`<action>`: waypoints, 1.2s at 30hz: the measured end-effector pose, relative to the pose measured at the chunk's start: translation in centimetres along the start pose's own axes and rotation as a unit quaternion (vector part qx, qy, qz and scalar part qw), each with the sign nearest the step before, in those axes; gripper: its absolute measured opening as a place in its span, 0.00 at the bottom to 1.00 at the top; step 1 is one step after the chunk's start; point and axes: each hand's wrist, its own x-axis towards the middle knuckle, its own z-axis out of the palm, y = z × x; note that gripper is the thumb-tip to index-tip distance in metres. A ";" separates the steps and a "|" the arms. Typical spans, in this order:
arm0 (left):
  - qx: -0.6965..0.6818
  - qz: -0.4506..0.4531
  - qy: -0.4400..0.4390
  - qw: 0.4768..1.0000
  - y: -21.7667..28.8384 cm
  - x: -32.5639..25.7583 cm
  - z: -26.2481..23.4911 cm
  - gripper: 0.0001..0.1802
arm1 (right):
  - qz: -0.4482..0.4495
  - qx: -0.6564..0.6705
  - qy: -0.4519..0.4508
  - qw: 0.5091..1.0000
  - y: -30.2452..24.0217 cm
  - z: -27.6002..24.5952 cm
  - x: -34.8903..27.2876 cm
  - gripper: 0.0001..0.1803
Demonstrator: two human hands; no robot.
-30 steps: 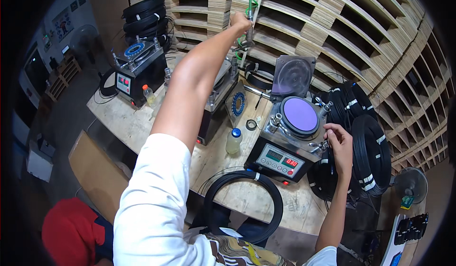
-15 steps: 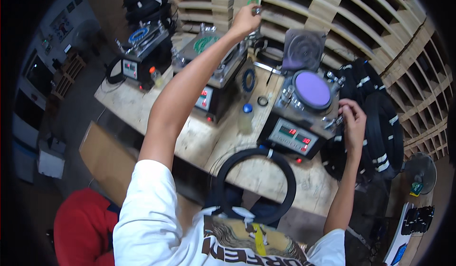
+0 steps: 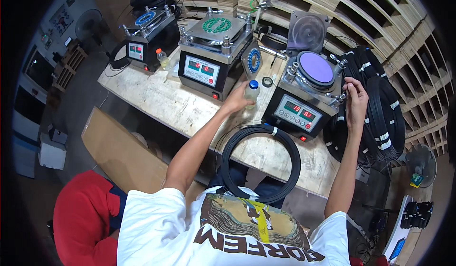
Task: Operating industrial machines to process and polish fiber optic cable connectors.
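1. Left hand (image 3: 237, 99): closed round bottle (image 3: 253, 92), set back from front edge of worktop (image 3: 164, 102); blue cap (image 3: 254, 83) still on.
2. Right hand (image 3: 356, 100): fingers curled, beside machine (image 3: 293, 113) at worktop's right end; pinch cannot be told.
3. Lid (image 3: 308, 31) already open, purple disc (image 3: 316, 70) uncovered.

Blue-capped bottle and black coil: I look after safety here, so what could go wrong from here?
The bottle in the left hand might spill near the machine with the lit display if its cap is loose. The black coil overhangs the front edge of the table, so a knock could send it down.
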 end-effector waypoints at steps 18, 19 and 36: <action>-0.020 0.180 -0.112 0.977 28.9 8.7 -5.5 0.39 | -0.018 -0.047 -0.248 0.967 -6.5 5.7 0.7 0.35; -0.065 0.169 -0.162 0.970 29.7 9.4 -4.5 0.39 | -0.020 -0.046 -0.234 0.971 -6.8 6.3 0.9 0.39; -0.043 0.099 0.007 0.994 13.7 19.7 -0.8 0.29 | -0.127 -0.700 -0.255 0.654 -11.8 1.8 6.5 0.38</action>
